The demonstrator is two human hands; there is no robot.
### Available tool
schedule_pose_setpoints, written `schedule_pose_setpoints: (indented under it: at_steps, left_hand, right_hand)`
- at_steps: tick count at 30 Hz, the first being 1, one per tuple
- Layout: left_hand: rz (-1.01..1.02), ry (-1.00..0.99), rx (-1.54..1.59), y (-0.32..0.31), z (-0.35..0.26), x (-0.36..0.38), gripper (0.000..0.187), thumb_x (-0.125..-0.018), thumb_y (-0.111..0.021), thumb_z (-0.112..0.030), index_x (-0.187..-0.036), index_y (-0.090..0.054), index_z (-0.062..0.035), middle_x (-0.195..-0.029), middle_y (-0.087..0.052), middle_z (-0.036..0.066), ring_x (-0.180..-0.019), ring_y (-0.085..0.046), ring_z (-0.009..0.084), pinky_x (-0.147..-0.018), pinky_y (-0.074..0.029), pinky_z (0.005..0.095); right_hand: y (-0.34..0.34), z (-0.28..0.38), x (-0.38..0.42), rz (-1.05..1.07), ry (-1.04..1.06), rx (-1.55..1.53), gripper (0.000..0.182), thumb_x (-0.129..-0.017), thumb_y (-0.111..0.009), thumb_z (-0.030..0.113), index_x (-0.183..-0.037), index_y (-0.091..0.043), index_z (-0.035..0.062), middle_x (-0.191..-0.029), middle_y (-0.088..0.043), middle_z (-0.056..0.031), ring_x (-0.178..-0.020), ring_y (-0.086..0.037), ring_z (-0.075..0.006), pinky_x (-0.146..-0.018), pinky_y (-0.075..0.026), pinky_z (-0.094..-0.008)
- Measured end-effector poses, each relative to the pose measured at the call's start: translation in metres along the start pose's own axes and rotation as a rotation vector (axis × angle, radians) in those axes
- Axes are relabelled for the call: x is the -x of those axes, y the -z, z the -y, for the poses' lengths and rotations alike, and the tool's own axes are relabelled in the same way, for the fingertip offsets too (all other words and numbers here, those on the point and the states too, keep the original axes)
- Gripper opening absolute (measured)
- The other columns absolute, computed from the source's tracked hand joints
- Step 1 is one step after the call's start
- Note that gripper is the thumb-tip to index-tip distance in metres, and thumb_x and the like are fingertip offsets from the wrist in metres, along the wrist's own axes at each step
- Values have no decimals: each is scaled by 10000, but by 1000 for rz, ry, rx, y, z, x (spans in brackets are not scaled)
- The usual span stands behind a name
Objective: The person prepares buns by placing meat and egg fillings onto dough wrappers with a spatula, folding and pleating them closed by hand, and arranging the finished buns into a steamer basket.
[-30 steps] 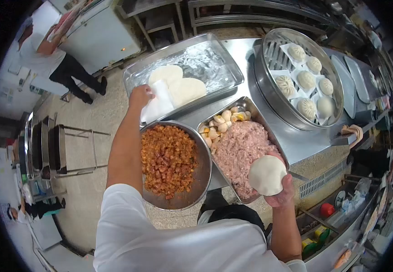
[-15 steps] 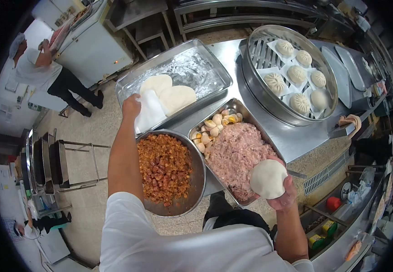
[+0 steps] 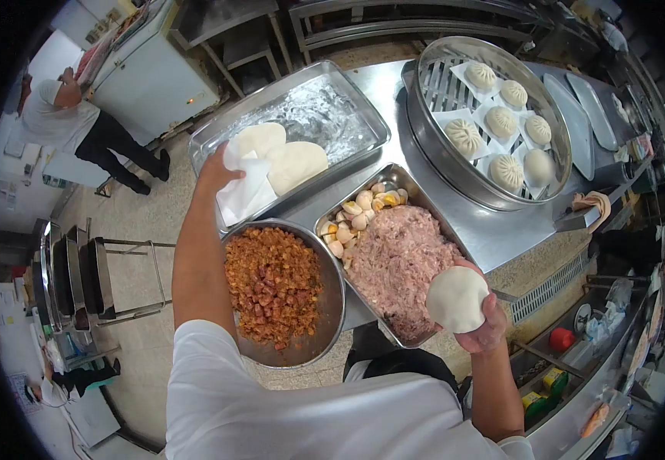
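My left hand (image 3: pixel 214 170) is at the near left corner of the metal tray (image 3: pixel 290 83), its fingers closed on the top edge of a white paper sheet (image 3: pixel 250 192) from a stack. Two flat dough rounds (image 3: pixel 299 166) lie beside the paper on the floured tray. In my right hand (image 3: pixel 487 328) rests a smooth, round filled bun (image 3: pixel 457 299), palm beneath and thumb at its side. It is over the near right corner of the steel pan (image 3: pixel 434 205) of pink minced meat (image 3: pixel 401 261). Egg pieces (image 3: pixel 359 211) fill the pan's far left corner.
A bowl (image 3: pixel 338 307) of reddish-brown filling (image 3: pixel 275 284) stands left of the pan. A round steamer (image 3: pixel 424 146) with several buns on paper squares (image 3: pixel 501 123) is at the far right, beside flat trays (image 3: pixel 593 111). A person in white (image 3: pixel 68 115) stands far left.
My left hand has slid slightly left and its fingers now lift the paper's upper edge. My right hand still holds the bun in nearly the same place.
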State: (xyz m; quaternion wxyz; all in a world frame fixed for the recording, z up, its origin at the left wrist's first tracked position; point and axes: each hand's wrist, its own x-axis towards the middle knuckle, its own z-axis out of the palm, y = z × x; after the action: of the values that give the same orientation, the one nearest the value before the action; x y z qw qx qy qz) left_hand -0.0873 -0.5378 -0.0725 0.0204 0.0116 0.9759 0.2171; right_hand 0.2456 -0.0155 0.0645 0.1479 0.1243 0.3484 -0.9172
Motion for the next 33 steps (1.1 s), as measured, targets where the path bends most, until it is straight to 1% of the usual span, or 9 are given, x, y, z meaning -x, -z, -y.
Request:
schedule_pose_setpoints:
  at_steps: [8,10,13,16,20,23,27,31,33]
  left_hand:
    - [-29,19,-132,17,-1,1,627,-698,-841,-252,-1238,-632,-11,-1160,-678,232,-1073,-661,351,-940,-514,401]
    - [-36,8,-244,39,-43,11,552,-722,-824,-248,-1190,-664,-4,-1163,-680,227,-1041,-676,338,-913,-523,389]
    - [-122,79,101,66,-126,36,489,-768,-798,-246,-1174,-670,-6,-1111,-706,180,-961,-694,271,-859,-529,366]
    - [-142,68,761,62,-206,70,393,-842,-745,-132,-1191,-629,5,-1060,-702,104,-912,-678,184,-819,-538,338]
    - [-29,10,1213,33,-322,132,455,-843,-743,-80,-1248,-557,13,-1115,-676,126,-954,-671,194,-857,-547,316]
    - [-35,84,1331,2,-400,181,447,-844,-741,-71,-1243,-554,2,-1107,-676,122,-928,-672,191,-842,-548,319]
    - [8,152,1358,-50,-477,226,445,-838,-758,-71,-1229,-559,3,-1101,-677,105,-951,-668,190,-856,-548,335]
    - [68,152,1413,-81,-541,251,455,-832,-779,-80,-1227,-564,-10,-1111,-680,98,-984,-668,191,-870,-553,355]
    - [69,154,1419,-83,-568,259,431,-839,-773,-84,-1216,-575,-14,-1110,-684,103,-958,-674,181,-829,-563,340]
  right_hand:
    - [-4,9,-9,6,0,9,934,-775,-771,540,-1469,-350,77,-1296,-528,-180,-1101,-615,-386,-726,-625,-520]
    - [1,14,-7,21,4,-2,976,-757,-786,547,-1486,-326,89,-1327,-508,-172,-1138,-595,-387,-755,-618,-526]
    - [1,23,-3,70,99,-24,1013,-771,-779,544,-1534,-253,134,-1412,-441,-161,-1208,-541,-380,-754,-610,-515]
    - [5,42,1,90,143,-48,1068,-732,-844,452,-1547,-226,143,-1428,-412,-163,-1234,-513,-398,-799,-593,-544]
    - [24,75,12,86,248,21,1105,-670,-909,347,-1531,-252,128,-1404,-428,-163,-1244,-518,-387,-829,-589,-540]
    - [46,107,21,85,301,92,1069,-655,-922,257,-1506,-297,90,-1360,-495,-135,-1240,-543,-300,-981,-527,-454]
    - [80,153,30,134,329,175,999,-671,-914,225,-1477,-345,67,-1314,-537,-124,-1215,-561,-264,-1013,-488,-402]
    - [105,193,30,218,481,527,915,-680,-903,220,-1435,-416,49,-1307,-529,-128,-1190,-561,-253,-999,-475,-371]
    - [112,209,25,238,694,1011,930,-666,-896,162,-1436,-396,18,-1307,-503,-128,-1189,-551,-251,-1001,-469,-380]
